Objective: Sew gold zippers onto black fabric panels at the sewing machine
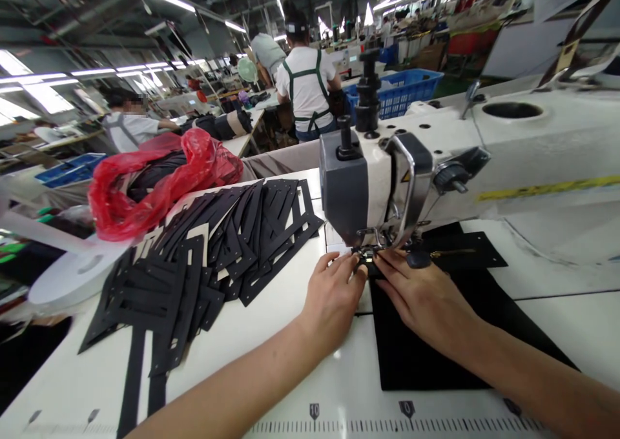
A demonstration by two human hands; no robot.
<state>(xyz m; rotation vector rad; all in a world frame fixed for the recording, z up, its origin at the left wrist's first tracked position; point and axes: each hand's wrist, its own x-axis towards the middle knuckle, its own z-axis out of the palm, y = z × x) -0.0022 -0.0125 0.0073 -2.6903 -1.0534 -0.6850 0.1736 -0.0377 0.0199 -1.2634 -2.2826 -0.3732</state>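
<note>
A white and grey sewing machine [351,181] stands over the worktable, its presser foot lowered close to my fingertips. My left hand [336,297] is bent at the fingers, its thumb and fingertips closed on the edge of a narrow black strip [477,250] just left of the foot. From the right, my right hand [431,300] presses and holds the same strip with its fingertips beside the foot. Below that hand a larger black fabric panel [411,355] lies flat on the table. The fingertips and foot hide the stitching point. A zipper-like gold line shows on the strip.
Left of my hands lies a spread pile of cut black frame-shaped pieces [194,277]. Behind it is a red plastic bag [140,193] with dark material. A round white disc [80,274] stands at the left. A blue basket [407,93] and co-workers [307,81] are beyond.
</note>
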